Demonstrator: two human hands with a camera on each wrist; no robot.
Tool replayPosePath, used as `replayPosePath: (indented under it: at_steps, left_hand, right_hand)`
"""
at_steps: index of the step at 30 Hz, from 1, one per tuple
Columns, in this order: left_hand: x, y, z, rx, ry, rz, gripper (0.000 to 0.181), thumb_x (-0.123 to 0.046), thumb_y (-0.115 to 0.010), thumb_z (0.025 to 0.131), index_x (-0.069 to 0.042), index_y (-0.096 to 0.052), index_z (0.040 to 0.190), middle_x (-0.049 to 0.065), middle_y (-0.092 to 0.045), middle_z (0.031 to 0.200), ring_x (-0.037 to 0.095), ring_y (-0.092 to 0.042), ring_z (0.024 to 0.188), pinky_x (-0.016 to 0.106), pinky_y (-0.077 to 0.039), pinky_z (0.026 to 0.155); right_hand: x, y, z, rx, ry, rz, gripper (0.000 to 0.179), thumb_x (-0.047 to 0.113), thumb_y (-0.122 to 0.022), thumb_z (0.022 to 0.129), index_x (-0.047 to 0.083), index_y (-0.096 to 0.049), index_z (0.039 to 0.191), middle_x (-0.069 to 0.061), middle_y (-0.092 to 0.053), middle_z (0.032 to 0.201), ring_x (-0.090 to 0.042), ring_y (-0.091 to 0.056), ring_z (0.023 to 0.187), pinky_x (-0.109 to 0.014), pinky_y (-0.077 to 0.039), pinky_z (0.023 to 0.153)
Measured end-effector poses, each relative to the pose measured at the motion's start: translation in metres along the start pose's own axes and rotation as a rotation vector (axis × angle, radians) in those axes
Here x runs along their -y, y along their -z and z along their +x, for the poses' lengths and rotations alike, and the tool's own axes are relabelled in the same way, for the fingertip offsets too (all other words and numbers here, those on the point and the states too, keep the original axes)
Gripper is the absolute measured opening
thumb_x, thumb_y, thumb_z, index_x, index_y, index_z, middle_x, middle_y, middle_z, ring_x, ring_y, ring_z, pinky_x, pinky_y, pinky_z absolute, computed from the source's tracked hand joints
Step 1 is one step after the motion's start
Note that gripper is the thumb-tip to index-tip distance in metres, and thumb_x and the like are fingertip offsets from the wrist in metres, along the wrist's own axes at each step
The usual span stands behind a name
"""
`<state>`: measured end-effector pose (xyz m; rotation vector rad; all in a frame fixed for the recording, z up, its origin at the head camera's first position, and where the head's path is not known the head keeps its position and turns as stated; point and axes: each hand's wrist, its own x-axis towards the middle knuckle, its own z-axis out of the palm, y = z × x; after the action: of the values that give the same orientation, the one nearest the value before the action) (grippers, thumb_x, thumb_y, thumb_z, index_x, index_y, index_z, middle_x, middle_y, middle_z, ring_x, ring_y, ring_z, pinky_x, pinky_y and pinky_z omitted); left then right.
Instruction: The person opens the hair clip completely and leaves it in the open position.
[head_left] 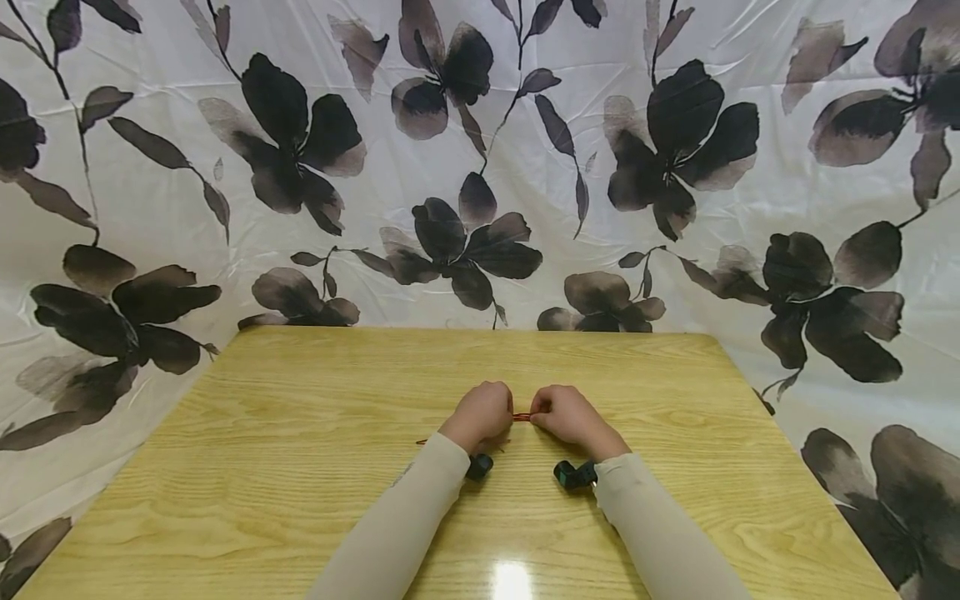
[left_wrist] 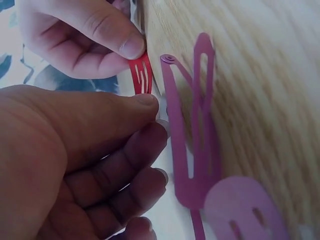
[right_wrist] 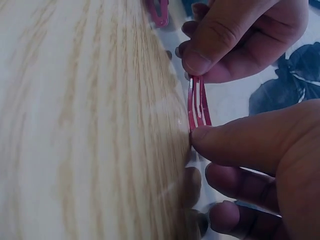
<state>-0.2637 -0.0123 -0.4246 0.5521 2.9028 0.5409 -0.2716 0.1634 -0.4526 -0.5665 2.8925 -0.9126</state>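
Observation:
A red snap hair clip [left_wrist: 141, 75] is stretched between my two hands, just above the table. My left hand [head_left: 483, 412] pinches one end of it between thumb and fingers. The other end is pinched by my right hand [head_left: 567, 414]. Slots in the clip's metal show between the thumbs in both wrist views. Close beside the left hand, a purple snap hair clip [left_wrist: 181, 150] lies on the table with its arm lifted open. Another purple clip [left_wrist: 245, 207] is partly cut off at the bottom of the left wrist view.
The wooden table [head_left: 300, 483] spreads out around both hands. Behind it hangs a white cloth [head_left: 555, 208] printed with dark flowers. Black wrist cameras [head_left: 573, 475] sit under the cuffs.

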Motion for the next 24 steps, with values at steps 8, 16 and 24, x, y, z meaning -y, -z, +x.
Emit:
replayPosePath:
  at_steps: [8,16,24]
  left_hand:
    - [0.004,-0.002,0.001,-0.016,-0.025,-0.006,0.023,-0.002,-0.055,0.089,-0.012,-0.067,0.072,-0.003,-0.061,0.066,0.011,-0.05,0.058,0.025,-0.044,0.058]
    - [0.007,-0.001,-0.001,-0.023,-0.022,-0.076,0.021,-0.003,-0.055,0.09,-0.011,-0.067,0.074,-0.001,-0.062,0.069,0.011,-0.049,0.059,0.026,-0.044,0.06]
    - [0.012,0.0,-0.003,-0.026,-0.015,-0.17,0.019,-0.008,-0.053,0.095,-0.006,-0.072,0.093,0.004,-0.068,0.087,0.014,-0.055,0.072,0.03,-0.049,0.071]
  right_hand:
    - [0.001,-0.002,-0.001,-0.013,0.024,0.009,0.008,0.013,-0.071,0.087,0.016,-0.07,0.079,0.004,-0.064,0.076,-0.011,-0.053,0.068,-0.03,-0.046,0.068]
    - [-0.003,-0.007,-0.002,-0.043,0.019,0.05,0.007,0.016,-0.069,0.088,0.018,-0.07,0.082,0.004,-0.066,0.081,-0.011,-0.056,0.074,-0.032,-0.047,0.073]
    - [-0.005,-0.008,-0.002,-0.076,-0.03,0.205,0.006,0.018,-0.066,0.092,0.018,-0.072,0.091,0.003,-0.067,0.084,-0.013,-0.056,0.071,-0.031,-0.047,0.069]
